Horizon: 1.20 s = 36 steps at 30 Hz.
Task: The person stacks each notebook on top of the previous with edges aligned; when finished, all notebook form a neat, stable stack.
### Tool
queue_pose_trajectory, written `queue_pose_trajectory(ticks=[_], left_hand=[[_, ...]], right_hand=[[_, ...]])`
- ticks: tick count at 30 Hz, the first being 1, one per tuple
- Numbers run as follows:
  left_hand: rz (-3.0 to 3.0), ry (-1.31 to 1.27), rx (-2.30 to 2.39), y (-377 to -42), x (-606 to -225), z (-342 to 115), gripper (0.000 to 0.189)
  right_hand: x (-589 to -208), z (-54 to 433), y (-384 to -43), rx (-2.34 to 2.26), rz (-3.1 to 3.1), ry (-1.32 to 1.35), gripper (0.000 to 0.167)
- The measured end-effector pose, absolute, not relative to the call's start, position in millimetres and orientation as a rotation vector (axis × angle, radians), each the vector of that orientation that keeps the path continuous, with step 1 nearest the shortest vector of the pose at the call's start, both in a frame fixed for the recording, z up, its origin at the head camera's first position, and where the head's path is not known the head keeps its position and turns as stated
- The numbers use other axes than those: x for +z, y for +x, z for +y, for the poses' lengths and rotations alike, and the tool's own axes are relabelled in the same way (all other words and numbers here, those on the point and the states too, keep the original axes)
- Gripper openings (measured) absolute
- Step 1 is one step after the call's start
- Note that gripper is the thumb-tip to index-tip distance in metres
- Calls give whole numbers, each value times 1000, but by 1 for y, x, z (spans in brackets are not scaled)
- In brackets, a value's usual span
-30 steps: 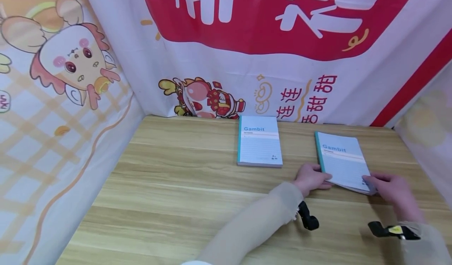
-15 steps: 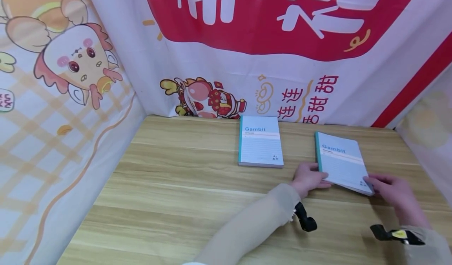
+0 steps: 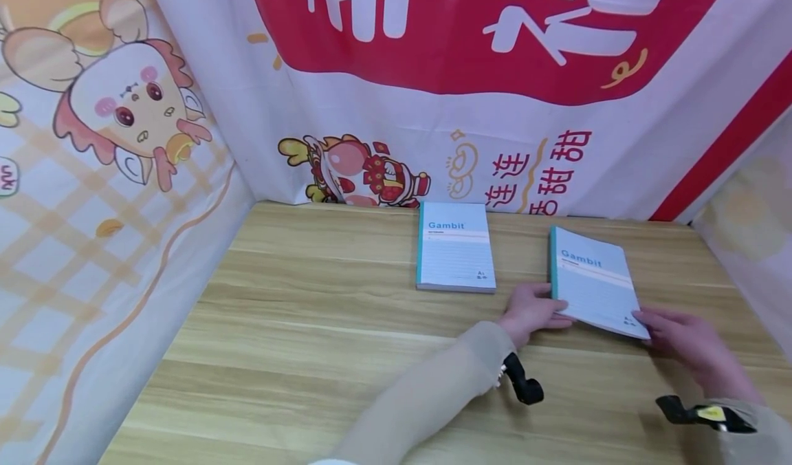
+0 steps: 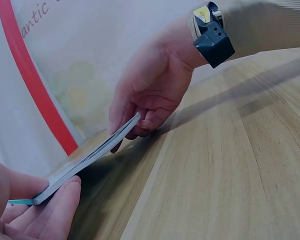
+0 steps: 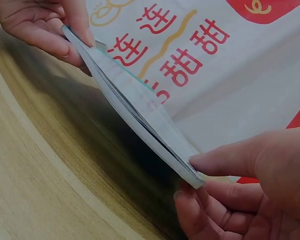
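Between my two hands is a light blue notebook [image 3: 594,283] with a teal spine and "Gambit" on its cover. My left hand [image 3: 531,311] pinches its near left corner, thumb on top and fingers beneath. At the near right corner my right hand [image 3: 683,338] grips it the same way. In the right wrist view the notebook [image 5: 135,120] bows a little and its pages part slightly at the near edge. The left wrist view shows the notebook [image 4: 90,157] tilted above the table, its right side higher.
A matching notebook [image 3: 456,248] lies flat to the left, close to the back edge of the wooden table [image 3: 297,327]. Printed cloth [image 3: 346,114] hangs behind the table, and more patterned cloth [image 3: 117,245] stands along the left side.
Both hands keep their hold. The held notebook has shifted slightly left and away from me, my left hand moving left with it. The other notebook stays put.
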<state>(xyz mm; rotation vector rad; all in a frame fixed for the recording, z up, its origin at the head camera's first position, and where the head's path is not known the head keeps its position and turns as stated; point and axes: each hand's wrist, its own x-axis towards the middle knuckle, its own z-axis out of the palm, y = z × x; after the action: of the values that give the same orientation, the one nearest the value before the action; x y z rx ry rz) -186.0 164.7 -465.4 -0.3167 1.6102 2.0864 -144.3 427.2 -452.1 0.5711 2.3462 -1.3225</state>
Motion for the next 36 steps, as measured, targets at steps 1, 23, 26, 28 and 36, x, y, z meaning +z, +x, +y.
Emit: queue_pose_trajectory(ticks=[1, 23, 26, 28, 36], left_hand=[[1608, -311, 2084, -186, -466, 164, 42], [1781, -59, 1996, -194, -464, 125, 21], [1863, -48, 1978, -194, -461, 120, 16], [1901, -25, 1967, -194, -457, 116, 15], [1998, 48, 1887, -194, -447, 93, 14]], right_hand=[[-452, 427, -144, -1350, 2321, 565, 92], [-450, 414, -132, -1503, 2332, 535, 94], [-446, 411, -131, -1507, 2343, 534, 94], [-444, 408, -130, -1528, 2350, 520, 92], [-435, 390, -127, -1614, 2399, 502, 72]])
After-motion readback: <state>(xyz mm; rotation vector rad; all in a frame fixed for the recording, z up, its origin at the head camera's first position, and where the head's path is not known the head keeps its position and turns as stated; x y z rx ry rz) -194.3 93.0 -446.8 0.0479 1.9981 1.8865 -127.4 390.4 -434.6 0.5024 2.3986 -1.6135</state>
